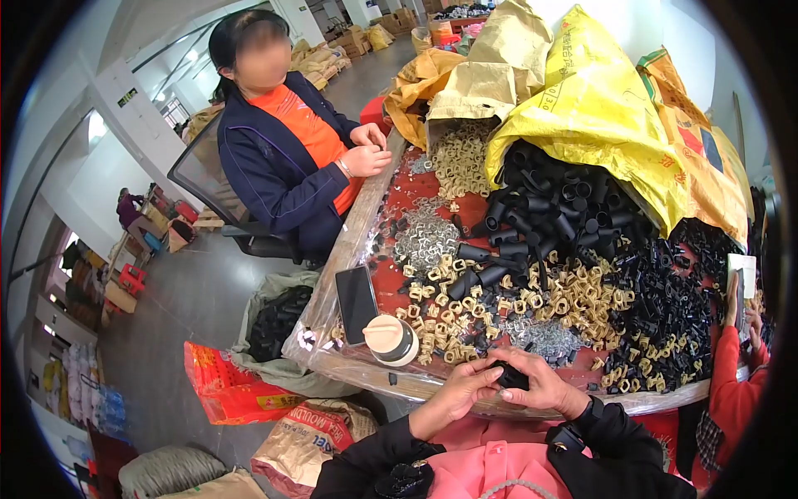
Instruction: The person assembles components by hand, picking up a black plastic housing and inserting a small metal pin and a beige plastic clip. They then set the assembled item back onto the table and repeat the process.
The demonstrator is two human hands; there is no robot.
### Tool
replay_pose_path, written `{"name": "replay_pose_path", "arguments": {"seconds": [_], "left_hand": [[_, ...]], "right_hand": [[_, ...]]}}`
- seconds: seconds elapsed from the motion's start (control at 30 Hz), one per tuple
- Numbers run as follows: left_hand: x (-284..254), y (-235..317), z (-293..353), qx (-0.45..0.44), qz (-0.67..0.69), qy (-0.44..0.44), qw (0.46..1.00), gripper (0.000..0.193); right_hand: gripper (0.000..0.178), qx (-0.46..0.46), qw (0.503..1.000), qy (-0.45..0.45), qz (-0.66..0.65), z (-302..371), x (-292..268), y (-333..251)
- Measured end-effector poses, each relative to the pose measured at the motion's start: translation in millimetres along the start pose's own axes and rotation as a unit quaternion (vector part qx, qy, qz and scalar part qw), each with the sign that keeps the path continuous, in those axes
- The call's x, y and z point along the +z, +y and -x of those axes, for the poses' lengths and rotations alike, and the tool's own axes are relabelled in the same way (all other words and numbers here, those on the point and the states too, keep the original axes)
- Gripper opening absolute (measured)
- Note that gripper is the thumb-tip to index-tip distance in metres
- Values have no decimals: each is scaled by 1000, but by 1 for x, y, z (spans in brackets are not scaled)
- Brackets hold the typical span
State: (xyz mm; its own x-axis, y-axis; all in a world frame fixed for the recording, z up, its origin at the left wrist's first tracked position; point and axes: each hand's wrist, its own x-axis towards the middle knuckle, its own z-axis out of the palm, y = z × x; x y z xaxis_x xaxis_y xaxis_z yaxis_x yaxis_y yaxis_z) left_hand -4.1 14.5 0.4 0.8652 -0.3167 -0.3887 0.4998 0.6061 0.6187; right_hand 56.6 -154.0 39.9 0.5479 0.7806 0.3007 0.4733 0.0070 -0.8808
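A small black plastic-looking part (512, 377) is resting between the bare left hand (461, 388) and right hand (544, 385); both are gripping it beside the red-topped desk (391, 288). Fitting is seemingly underway, probably calling for firm pressing next.
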Motion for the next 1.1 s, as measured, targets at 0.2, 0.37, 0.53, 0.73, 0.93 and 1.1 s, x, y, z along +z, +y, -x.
{"name": "replay_pose_path", "arguments": {"seconds": [0.2,0.37,0.53,0.73,0.93,1.1], "left_hand": [[7,1,0,5,16,-3,1000,32],[13,3,1,0,11,-17,1000,35],[12,-2,2,-8,38,-24,999,35],[13,-8,6,-7,60,-9,998,34],[-4,-5,6,42,-40,-90,994,29],[3,-8,2,71,50,-60,994,26]], "right_hand": [[67,4,999,32,9,-1,0,0],[63,8,999,50,14,-3,0,-2],[56,-22,997,62,27,-4,1,-1],[55,-7,998,62,32,1,5,-3],[55,4,995,87,42,2,11,2],[55,0,994,104,23,-5,14,7]]}}
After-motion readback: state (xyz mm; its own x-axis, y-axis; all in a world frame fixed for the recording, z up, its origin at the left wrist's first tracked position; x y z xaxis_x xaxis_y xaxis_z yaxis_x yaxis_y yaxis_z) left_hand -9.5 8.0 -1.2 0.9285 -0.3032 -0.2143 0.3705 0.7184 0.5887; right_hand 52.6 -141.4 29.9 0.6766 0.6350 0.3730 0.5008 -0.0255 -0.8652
